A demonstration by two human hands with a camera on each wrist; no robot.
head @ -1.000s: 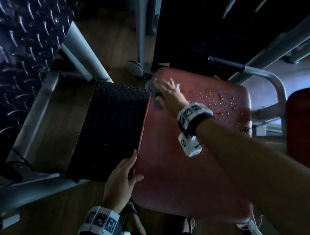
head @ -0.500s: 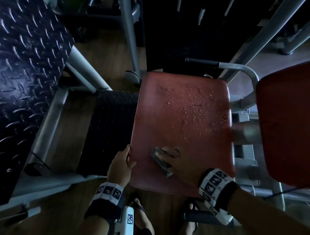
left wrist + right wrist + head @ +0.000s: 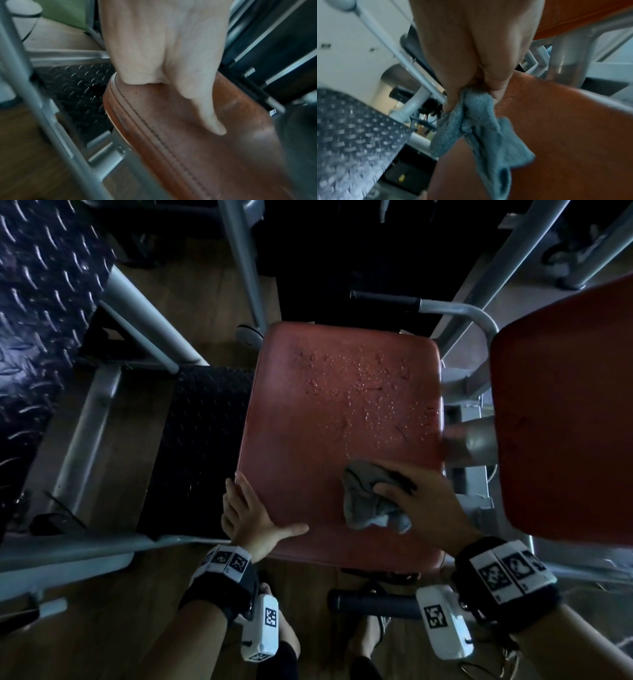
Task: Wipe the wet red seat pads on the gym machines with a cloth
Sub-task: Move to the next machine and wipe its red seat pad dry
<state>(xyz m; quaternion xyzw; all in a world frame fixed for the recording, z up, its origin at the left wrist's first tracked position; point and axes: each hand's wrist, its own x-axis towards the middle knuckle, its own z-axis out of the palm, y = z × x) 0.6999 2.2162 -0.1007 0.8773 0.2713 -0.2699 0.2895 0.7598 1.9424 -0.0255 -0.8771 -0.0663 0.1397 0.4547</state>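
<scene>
A red seat pad point(image 3: 308, 440) fills the middle of the head view, with water droplets point(image 3: 363, 385) scattered over its far and right parts. My right hand point(image 3: 421, 501) grips a crumpled grey-blue cloth point(image 3: 363, 501) and holds it against the pad's near right area. In the right wrist view the cloth point(image 3: 479, 128) bunches out from under my fingers onto the pad point(image 3: 565, 128). My left hand point(image 3: 250, 515) grips the pad's near left edge. Its thumb point(image 3: 205, 111) lies on top of the pad point(image 3: 197, 148) and its fingers go down over the side.
A second red pad point(image 3: 565, 422) stands close at the right, on a grey post point(image 3: 476, 440). A black diamond-plate step point(image 3: 198, 440) and grey frame tubes point(image 3: 144, 326) lie to the left. A black-gripped handle point(image 3: 383, 299) crosses behind the seat, and another point(image 3: 373, 604) sits below its near edge.
My right hand dragged the cloth from the pad's far left corner down to the near edge, then right. The left side now looks dry. My left hand stayed on the left edge.
</scene>
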